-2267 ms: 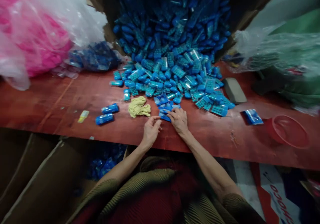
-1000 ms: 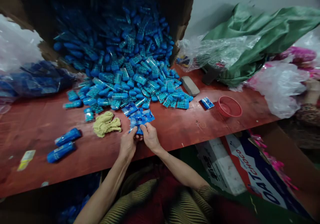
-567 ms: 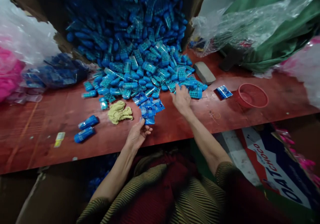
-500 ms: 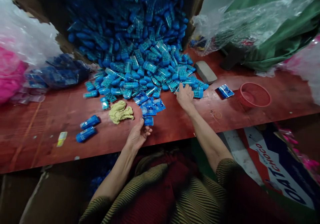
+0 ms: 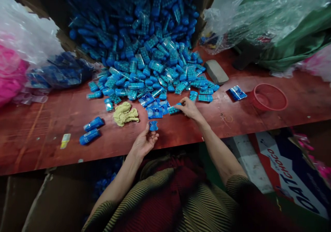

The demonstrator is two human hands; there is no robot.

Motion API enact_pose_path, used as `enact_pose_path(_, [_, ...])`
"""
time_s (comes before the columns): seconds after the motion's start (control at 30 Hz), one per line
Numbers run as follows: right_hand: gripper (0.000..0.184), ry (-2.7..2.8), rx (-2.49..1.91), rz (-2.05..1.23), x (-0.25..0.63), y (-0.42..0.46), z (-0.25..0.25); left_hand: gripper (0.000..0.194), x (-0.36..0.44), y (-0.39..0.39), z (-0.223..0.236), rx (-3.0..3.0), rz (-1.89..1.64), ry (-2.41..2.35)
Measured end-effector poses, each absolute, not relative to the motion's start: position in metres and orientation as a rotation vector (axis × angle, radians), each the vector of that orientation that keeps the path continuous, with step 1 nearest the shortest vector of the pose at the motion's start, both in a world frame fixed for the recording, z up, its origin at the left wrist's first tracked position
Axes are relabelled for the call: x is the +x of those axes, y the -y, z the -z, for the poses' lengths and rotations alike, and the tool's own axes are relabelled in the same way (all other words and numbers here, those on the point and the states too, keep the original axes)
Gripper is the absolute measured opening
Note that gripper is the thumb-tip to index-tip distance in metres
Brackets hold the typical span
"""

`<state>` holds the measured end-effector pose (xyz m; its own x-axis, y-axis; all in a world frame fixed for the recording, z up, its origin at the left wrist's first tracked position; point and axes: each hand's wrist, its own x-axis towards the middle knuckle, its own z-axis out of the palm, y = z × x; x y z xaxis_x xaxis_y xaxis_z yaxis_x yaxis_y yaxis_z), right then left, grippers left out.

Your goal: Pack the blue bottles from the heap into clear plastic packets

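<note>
Between the thumb and fingers of my left hand [image 5: 145, 140] is a small blue printed sleeve [image 5: 153, 125], its edge bowed open, near the table's front edge. My right hand [image 5: 190, 108] pinches a clear bottle of blue balls [image 5: 174, 109] by one end, just above the table. Several flat blue printed sleeves [image 5: 155, 112] lie in a loose pile between the hands. Behind them spreads a large heap of similar blue-capped bottles [image 5: 155, 66]. Two bottles wrapped in blue sleeves [image 5: 89, 136] rest on the table to the left.
A crumpled yellow cloth [image 5: 125, 114] lies left of the sleeves. On the right are a grey block [image 5: 216, 72], a stack of blue sleeves [image 5: 237, 93] and a red plastic basket [image 5: 269, 97]. Plastic bags [image 5: 60, 71] stand at the back left. The red table's [image 5: 108, 152] front edge runs before me.
My right hand has drawn a bottle out of the heap and brought it left and nearer, toward my left hand. The sleeve in my left hand has bowed open.
</note>
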<state>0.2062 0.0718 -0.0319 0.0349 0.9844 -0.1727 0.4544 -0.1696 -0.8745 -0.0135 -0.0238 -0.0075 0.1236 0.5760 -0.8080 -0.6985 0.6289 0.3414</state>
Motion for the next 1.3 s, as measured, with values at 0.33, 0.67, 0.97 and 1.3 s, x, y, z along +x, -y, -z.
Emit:
enact_pose_path(0.33, [0.032, 1.014, -1.205, -1.634, 0.179, -0.003, -0.009, 0.024, -0.009, 0.024, 0.003, -0.135, -0.952, -1.116])
enact_pose_path(0.67, [0.031, 1.011, -1.254, -1.660, 0.173, 0.004, -0.010, 0.024, -0.007, 0.030, 0.009, 0.026, -1.048, -1.138])
enact_pose_path(0.97, [0.027, 1.066, -1.371, -1.574, 0.167, 0.016, -0.018, 0.024, -0.004, 0.029, 0.007, 0.071, -1.121, -1.147])
enact_pose_path(1.3, [0.025, 1.019, -1.385, -1.608, 0.167, 0.016, -0.013, 0.029, -0.008, 0.031, 0.009, 0.268, -1.210, -1.125])
